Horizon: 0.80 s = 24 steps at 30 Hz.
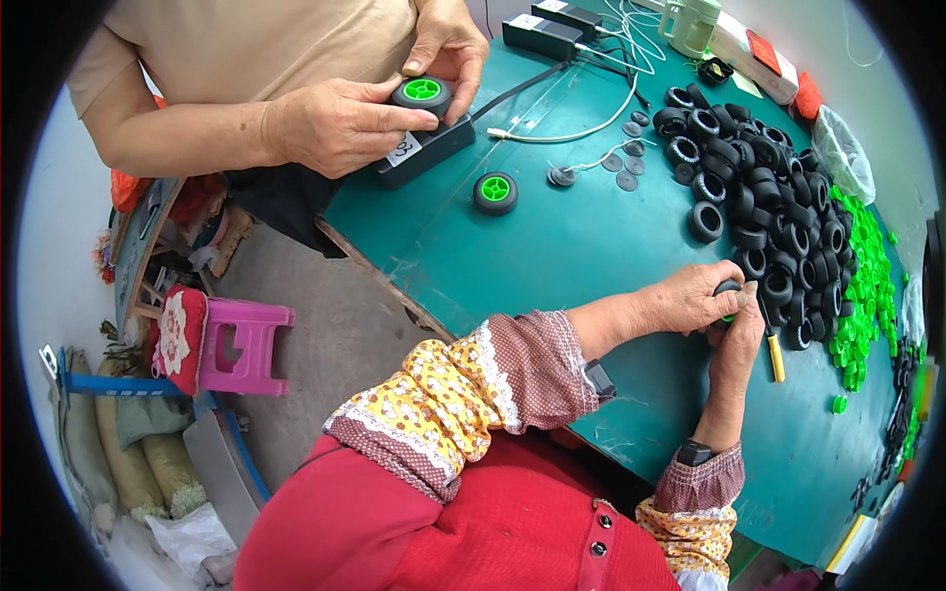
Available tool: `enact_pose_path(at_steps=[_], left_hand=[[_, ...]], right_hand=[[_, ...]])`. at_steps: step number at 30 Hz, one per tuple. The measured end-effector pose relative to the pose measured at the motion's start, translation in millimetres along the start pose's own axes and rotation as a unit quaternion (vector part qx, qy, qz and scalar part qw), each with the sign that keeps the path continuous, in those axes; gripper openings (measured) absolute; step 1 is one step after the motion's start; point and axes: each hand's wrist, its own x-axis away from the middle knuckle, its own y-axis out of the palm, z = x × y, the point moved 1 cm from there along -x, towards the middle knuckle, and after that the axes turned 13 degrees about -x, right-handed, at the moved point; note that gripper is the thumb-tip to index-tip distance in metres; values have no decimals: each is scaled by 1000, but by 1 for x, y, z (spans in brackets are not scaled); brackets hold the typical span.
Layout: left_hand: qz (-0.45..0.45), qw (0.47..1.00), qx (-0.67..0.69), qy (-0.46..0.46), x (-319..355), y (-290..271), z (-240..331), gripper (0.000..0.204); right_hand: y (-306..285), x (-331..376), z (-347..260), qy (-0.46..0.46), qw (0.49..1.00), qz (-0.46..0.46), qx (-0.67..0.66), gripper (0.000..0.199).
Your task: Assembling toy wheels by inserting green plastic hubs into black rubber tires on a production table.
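My left hand (687, 298) and my right hand (739, 327) meet over the table, both closed on one small toy wheel (727, 288). Its black tire shows between my fingers with a bit of green hub beneath; the rest is hidden by my hands. Just right of them lies a screwdriver-like tool with a yellow handle (777, 359), its tip partly hidden near the tires. A big heap of black tires (778, 207) spreads beyond my hands, and bright green hubs (867, 286) are piled along its right side.
Across the table, a co-worker's hands (394, 108) hold a green-hubbed wheel (424, 94) above a black box (429, 153). A finished-looking wheel (496, 193) lies nearby. Grey discs (628, 180), a white cable (562, 138) and black adapters (542, 35) rest farther back. A pink stool (246, 345) stands left.
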Motion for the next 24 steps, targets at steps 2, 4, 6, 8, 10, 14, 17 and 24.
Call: enact_pose_path(at_steps=[2, 4, 6, 8, 10, 14, 17, 24], left_hand=[[10, 1000, 3, 15, -2, 4, -4, 37], [55, 995, -21, 77, -2, 6, -6, 35], [41, 997, -25, 67, -1, 4, -5, 34], [27, 998, -29, 57, 1, 2, 0, 33], [-1, 999, -17, 40, 2, 0, 3, 32], [3, 998, -7, 55, 4, 1, 7, 32], [-10, 998, 20, 62, 4, 4, 3, 33], [63, 989, 111, -75, -4, -9, 1, 53]], right_hand=[[3, 1, -1, -15, 1000, -1, 7, 38], [9, 4, -3, -6, 999, 42, -27, 38], [8, 4, -5, 3, 999, 31, -32, 38], [8, 5, -7, 13, 999, 20, -37, 37], [12, 7, -11, 26, 997, 10, -70, 37], [12, 10, -16, 26, 996, -2, -86, 37], [10, 10, -17, 45, 994, -14, -98, 36], [-12, -1, -13, -36, 992, -98, 73, 49]])
